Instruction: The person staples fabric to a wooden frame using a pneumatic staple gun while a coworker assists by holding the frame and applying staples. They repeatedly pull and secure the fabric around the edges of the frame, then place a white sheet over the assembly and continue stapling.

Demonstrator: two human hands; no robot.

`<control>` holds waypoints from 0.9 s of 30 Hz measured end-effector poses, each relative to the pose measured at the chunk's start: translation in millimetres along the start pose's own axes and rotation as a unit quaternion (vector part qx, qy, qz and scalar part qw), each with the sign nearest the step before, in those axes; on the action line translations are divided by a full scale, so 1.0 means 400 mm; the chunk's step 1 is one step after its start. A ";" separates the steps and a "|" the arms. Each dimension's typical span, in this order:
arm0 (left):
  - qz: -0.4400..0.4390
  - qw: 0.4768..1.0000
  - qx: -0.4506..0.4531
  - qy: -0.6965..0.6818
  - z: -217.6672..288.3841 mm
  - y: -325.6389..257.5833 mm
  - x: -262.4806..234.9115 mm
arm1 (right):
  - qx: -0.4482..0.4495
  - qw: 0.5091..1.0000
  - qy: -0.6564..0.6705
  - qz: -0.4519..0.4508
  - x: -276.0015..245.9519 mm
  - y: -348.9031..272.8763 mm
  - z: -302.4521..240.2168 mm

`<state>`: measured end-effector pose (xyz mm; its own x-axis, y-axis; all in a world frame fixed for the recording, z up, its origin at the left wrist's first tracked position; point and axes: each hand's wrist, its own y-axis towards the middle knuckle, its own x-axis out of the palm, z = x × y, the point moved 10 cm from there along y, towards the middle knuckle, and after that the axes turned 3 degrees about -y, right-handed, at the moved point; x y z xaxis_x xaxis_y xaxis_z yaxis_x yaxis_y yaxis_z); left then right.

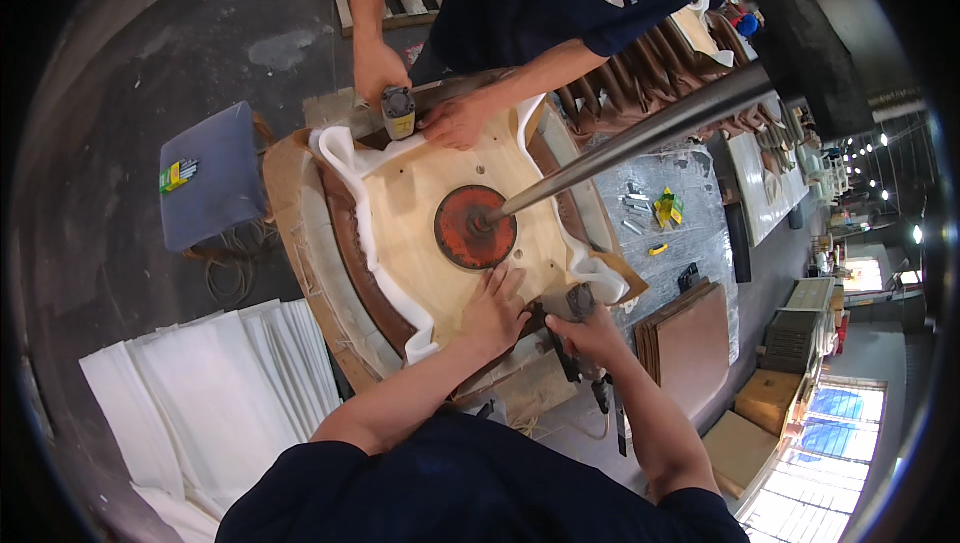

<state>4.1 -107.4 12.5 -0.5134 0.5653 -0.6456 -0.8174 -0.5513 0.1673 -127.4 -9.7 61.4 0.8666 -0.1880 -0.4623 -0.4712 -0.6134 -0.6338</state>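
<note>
A pale plywood seat board (400,213) lies before me, with white padding (366,233) curling up round its edge and brown covering (343,205) outside that. A round red disc (452,233) at the end of a metal rod (640,138) rests on the board's middle. My left hand (493,311) lies on the near edge, fingers stretched toward the disc. In my right hand (600,340) is a staple gun (570,303), its head at the near right edge. Across from me, a co-worker's hand grips another staple gun (399,111); their other hand (455,123) presses on the far edge.
A stool-like stand with a grey top (215,178) holds a green-yellow box at the left. Stacked white sheets (215,373) lie lower left. On the right, a plastic-covered table (690,243) bears staple strips, a yellow box (668,207) and stacked brown panels (690,343). A hose hangs below my staple gun.
</note>
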 end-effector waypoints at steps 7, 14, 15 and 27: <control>0.015 1.000 -0.002 -0.003 -0.003 -0.005 0.003 | -0.021 0.999 -0.036 -0.013 0.029 -0.010 -0.021; -0.007 1.000 -0.008 0.010 -0.011 -0.033 -0.014 | 0.029 0.998 -0.056 0.010 0.023 -0.005 0.013; -0.009 1.000 -0.014 0.012 -0.016 -0.035 -0.016 | 0.025 0.999 -0.048 -0.002 0.033 -0.008 0.001; -0.041 0.998 -0.040 0.035 -0.035 -0.060 -0.014 | 0.065 0.996 -0.066 0.000 0.073 -0.022 0.006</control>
<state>30.1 -105.9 1.7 -0.4233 0.5675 -0.7062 -0.8308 -0.5540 0.0527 -98.5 -7.7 52.0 0.8417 -0.0798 -0.5341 -0.4954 -0.5079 -0.7047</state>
